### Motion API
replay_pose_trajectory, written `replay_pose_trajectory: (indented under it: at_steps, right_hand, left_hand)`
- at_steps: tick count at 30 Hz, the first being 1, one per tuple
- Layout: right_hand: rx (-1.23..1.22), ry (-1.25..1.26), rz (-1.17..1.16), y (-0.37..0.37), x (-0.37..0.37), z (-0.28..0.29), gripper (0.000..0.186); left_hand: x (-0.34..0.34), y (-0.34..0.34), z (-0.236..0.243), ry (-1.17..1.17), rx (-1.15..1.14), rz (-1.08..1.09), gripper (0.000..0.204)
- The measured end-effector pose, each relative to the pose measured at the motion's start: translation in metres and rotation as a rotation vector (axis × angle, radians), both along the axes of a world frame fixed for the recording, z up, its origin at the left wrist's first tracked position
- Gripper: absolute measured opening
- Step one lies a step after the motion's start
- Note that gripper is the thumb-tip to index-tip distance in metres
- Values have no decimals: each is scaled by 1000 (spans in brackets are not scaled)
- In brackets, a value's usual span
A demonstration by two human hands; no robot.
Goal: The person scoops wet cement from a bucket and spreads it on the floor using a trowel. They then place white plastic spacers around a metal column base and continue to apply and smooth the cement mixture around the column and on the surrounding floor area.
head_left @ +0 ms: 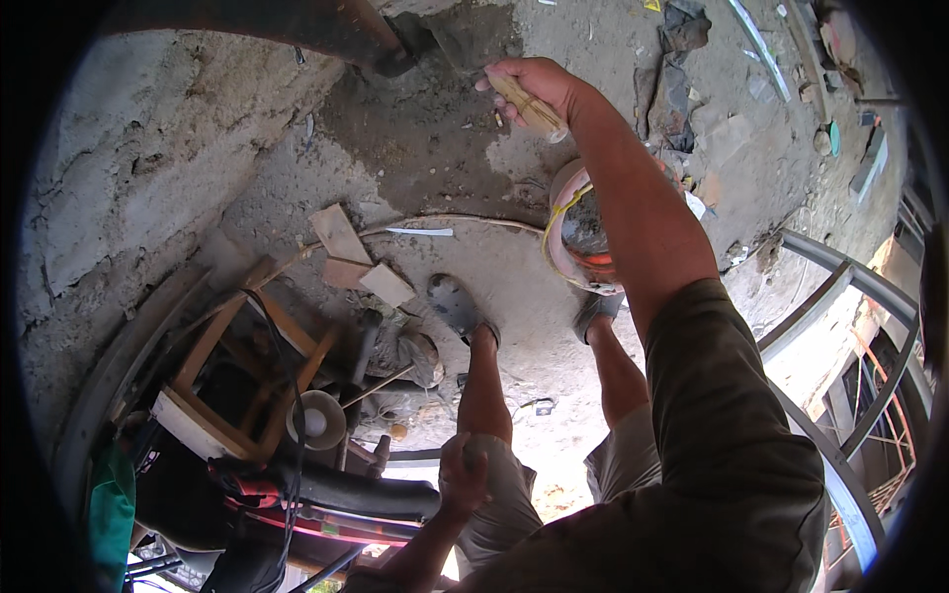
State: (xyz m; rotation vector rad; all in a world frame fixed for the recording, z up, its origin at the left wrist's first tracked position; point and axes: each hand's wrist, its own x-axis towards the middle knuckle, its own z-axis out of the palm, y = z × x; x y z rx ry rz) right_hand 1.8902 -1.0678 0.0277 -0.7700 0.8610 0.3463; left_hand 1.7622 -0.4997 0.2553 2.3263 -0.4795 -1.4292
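My right arm reaches out toward the far middle of the ground. In my right hand (529, 84), the fingers are closed around a tan, flattish bundle (532, 107) that looks bound with string; its exact kind is not clear. Below it the ground carries a dark wet patch (415, 148). Under my right forearm stands a pale bucket (557, 247) with a yellow cord at its rim and something orange inside; the arm hides part of it. My left hand (463, 476) rests on my left thigh, fingers loosely bent, with no object showing in it.
A rough wall (148, 148) runs along the left. A rusty metal piece (346, 35) juts in at the top. Broken tiles (341, 237) lie before my left foot. Lower left are a wooden frame (287, 336) and a lamp (316, 420). Metal frames (850, 287) stand at right.
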Motion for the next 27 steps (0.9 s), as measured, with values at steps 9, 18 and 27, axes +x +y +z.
replay_pose_trajectory:
  at_steps: [9, 18, 27]
  right_hand:
    - [5, 142, -148, 2, 41, -21, 31]
    - [37, -8, -75, 5, 7, -1, 32]
    - [-91, 105, -38, 24, 29, 10, 33]
  left_hand:
    - [1, -10, -4, -10, 5, -7, 48]
    - [2, -17, -1, 3, 17, 14, 49]
    - [-1, -20, -2, 13, 7, 10, 48]
